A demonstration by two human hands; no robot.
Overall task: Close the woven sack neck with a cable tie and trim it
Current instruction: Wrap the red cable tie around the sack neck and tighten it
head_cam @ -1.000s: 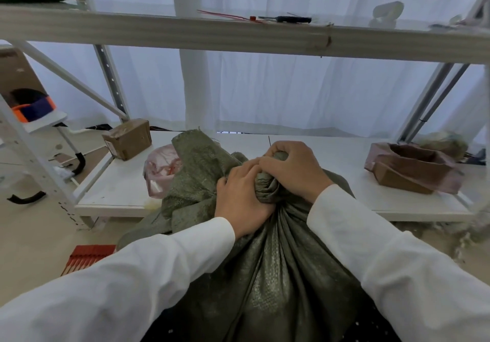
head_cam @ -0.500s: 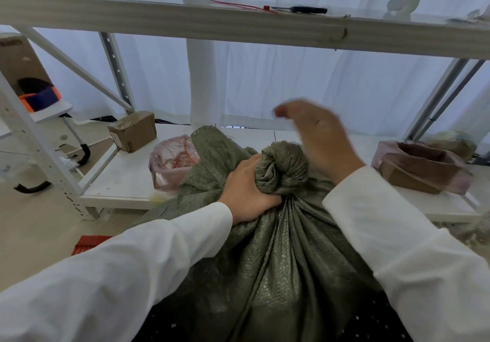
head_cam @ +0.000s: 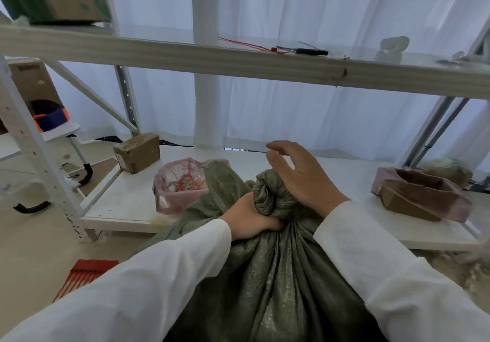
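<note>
A grey-green woven sack (head_cam: 275, 283) stands in front of me, its neck (head_cam: 270, 195) twisted into a bunch. My left hand (head_cam: 249, 218) grips the neck just below the bunch. My right hand (head_cam: 299, 174) hovers over the bunch with its fingers relaxed and loosely spread, holding nothing. On the upper shelf lie a red cable tie (head_cam: 249, 45) and a black-handled tool (head_cam: 307, 51), above and beyond my right hand.
A white lower shelf (head_cam: 127, 203) behind the sack carries a small cardboard box (head_cam: 136, 152), a pink plastic bag (head_cam: 180, 185) and a brown box (head_cam: 419, 195) at the right. The upper shelf beam (head_cam: 238, 63) crosses overhead. Red strips (head_cam: 84, 272) lie on the floor at the left.
My right hand let go of the twisted neck, rose, and now hovers open above it. The left hand keeps its grip. The view has tilted upward.
</note>
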